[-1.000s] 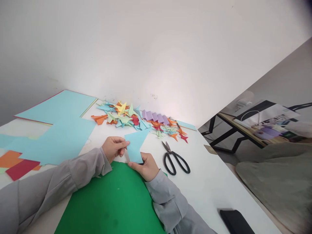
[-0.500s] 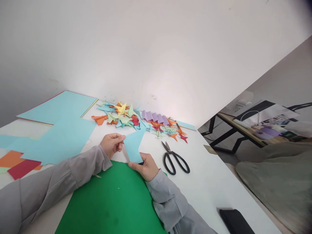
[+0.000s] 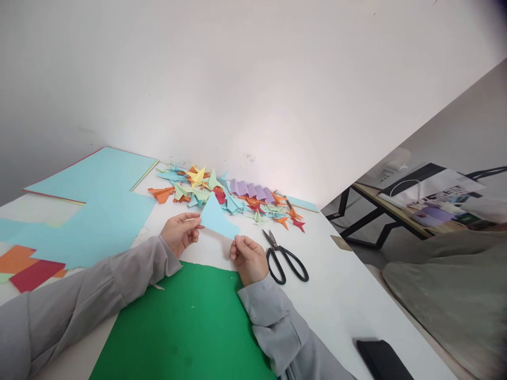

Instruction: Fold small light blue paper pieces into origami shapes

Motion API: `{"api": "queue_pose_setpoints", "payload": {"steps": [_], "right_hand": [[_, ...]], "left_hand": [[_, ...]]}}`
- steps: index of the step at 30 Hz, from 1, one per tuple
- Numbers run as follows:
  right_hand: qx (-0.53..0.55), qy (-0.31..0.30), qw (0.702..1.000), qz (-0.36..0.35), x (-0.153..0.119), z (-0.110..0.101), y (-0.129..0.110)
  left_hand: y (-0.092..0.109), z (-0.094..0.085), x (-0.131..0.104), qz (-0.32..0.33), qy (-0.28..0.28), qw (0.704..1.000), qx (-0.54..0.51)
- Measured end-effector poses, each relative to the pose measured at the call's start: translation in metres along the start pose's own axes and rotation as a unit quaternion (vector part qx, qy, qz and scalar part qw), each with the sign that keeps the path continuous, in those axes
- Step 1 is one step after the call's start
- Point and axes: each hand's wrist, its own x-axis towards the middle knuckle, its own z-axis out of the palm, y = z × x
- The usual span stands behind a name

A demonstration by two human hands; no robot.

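Note:
A light-blue piece of paper (image 3: 217, 219), roughly triangular with its point upward, is stretched between my two hands above the table. My left hand (image 3: 181, 232) pinches its left corner between thumb and fingers. At the lower right corner, my right hand (image 3: 249, 257) grips the paper in the same way. Below both hands lies a green sheet (image 3: 184, 322) at the table's near edge. Just beyond the paper is a pile of folded paper shapes (image 3: 198, 179) in yellow, orange, green and blue. Black-handled scissors (image 3: 281, 257) lie partly opened beside my right hand.
Large light-blue sheets (image 3: 95, 171) cover the left of the white table (image 3: 328, 295), with orange and red paper pieces (image 3: 37, 275) nearer me. A purple pleated strip (image 3: 252, 190) stands by the wall. A black object (image 3: 382, 359) lies at the near right.
The blue paper has turned so that its point faces up. My right hand has shifted up and to the right, off the green sheet's top edge; my left hand has barely moved.

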Motion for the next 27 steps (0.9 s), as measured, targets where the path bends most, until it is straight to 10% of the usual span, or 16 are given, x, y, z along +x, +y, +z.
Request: {"api": "queue_pose_setpoints", "payload": {"steps": [5,14,27], "right_hand": [[0.086,-0.058,0.993,0.053,0.001,-0.002,-0.007],[0.010,-0.118,0.991,0.068,-0.004,0.002,-0.007],[-0.109,-0.046,0.993,-0.014,-0.012,0.007,0.005]], "left_hand": [[0.004,0.001,-0.006,-0.065,-0.105,0.991,-0.049],[-0.010,0.000,-0.007,0.005,-0.204,0.977,0.067],[-0.009,0.006,-0.013,-0.016,-0.156,0.987,0.031]]}}
